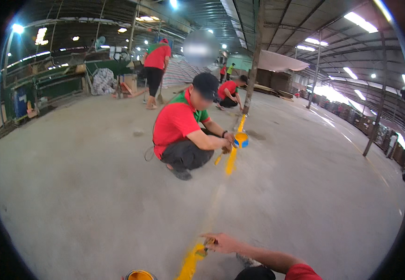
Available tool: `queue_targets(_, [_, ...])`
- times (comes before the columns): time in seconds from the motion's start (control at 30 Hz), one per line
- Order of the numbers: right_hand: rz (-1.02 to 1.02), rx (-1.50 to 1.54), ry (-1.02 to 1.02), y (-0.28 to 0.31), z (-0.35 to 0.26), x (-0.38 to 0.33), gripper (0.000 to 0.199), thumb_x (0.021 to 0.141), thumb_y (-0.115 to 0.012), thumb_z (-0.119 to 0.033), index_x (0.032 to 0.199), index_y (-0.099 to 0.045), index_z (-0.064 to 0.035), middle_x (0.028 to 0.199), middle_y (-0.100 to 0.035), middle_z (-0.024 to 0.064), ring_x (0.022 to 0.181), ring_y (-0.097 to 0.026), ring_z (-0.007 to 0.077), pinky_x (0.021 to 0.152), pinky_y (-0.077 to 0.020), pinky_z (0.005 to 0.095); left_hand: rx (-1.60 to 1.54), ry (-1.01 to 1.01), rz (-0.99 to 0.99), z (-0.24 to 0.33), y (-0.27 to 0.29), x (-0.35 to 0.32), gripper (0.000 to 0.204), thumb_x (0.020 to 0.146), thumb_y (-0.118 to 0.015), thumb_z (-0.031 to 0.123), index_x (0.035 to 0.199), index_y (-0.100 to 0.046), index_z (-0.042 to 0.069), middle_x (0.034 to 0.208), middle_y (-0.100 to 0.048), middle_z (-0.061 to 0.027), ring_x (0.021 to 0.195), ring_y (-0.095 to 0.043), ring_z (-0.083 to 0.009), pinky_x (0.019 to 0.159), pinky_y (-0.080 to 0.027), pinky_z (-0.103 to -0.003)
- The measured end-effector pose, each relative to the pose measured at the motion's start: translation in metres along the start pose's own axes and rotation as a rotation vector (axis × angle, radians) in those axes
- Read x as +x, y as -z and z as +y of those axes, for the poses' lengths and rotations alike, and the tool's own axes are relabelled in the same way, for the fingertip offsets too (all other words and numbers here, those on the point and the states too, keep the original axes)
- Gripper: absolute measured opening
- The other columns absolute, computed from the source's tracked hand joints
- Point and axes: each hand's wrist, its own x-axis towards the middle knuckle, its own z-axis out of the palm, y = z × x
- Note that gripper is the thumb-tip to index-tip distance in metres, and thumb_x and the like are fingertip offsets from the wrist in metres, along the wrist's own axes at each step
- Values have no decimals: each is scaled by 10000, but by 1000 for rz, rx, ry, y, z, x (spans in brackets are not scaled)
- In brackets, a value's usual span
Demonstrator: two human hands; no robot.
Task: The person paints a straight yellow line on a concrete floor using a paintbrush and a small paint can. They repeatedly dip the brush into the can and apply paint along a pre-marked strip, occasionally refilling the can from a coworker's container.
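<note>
My right hand (221, 243) reaches in from the lower right, its fingers closed around a paintbrush (201, 252). The bristles rest on a fresh yellow line (188, 267) on the floor. A faint, paler stretch of the line (217, 200) runs on ahead of the brush. Close by on the left, cut off by the lower edge, is an open can of yellow paint (139, 275). My left hand is out of the picture.
A squatting co-worker (179, 126) holds a brush and a blue-rimmed can of yellow paint (241, 140) farther along the line. Another person (230, 91) crouches beyond, beside a post (254, 60). Someone standing (157, 60) holds a broom-like tool. Racks and boxes (352, 119) line the right.
</note>
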Motion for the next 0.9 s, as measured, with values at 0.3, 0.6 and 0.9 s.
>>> queue_targets(0.3, [-160,274,16,7,115,68,464,965,-638,-233,1387,-520,-81,922,-691,45,767,-653,123,716,-530,288,-1,58,359,120,-37,94,1149,661,-888,83,1546,-159,16,1485,-385,-194,1344,-430,-311,1129,-369,-458])
queue_targets(0.6, [-281,1089,-57,18,170,87,492,865,-686,-151,1315,-544,-14,698,-625,65,572,-596,139,525,-493,312,4,71,654,159,-89,150,971,823,-762,37,1559,-129,21,1518,-362,-197,1374,-404,-319,1143,-338,-480])
queue_targets(0.9, [-349,1070,-57,26,209,86,405,855,-605,-37,1254,-562,17,654,-597,48,535,-569,113,503,-497,290,-1,66,675,181,-149,175,940,874,-757,189,1549,-130,4,1542,-349,-200,1373,-411,-327,1158,-303,-500])
